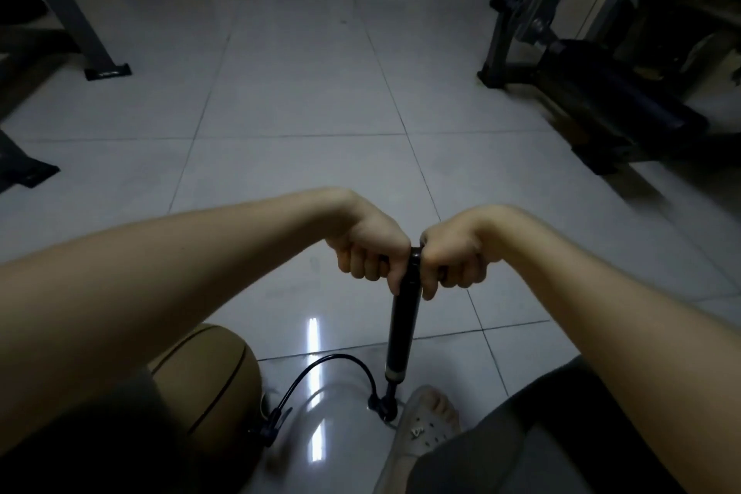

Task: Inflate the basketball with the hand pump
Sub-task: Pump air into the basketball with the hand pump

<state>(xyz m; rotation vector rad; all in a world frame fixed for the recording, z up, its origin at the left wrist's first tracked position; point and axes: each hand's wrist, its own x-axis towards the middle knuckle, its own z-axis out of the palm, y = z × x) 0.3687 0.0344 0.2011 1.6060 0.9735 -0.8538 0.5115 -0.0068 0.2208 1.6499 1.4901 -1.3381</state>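
While both hands grip T-handle, left hand (367, 253) and right hand (453, 257) fisted tight either side of pump (403, 329). Pump axis near-upright, base by foot (425, 425) on floor (320, 112). Hose (320, 367) runs left to ball (208, 377), lower left, nearer left arm. No containers.

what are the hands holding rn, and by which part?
Both hold the hand pump by its top T-handle: left hand on the left bar, right hand on the right, fingers curled under.
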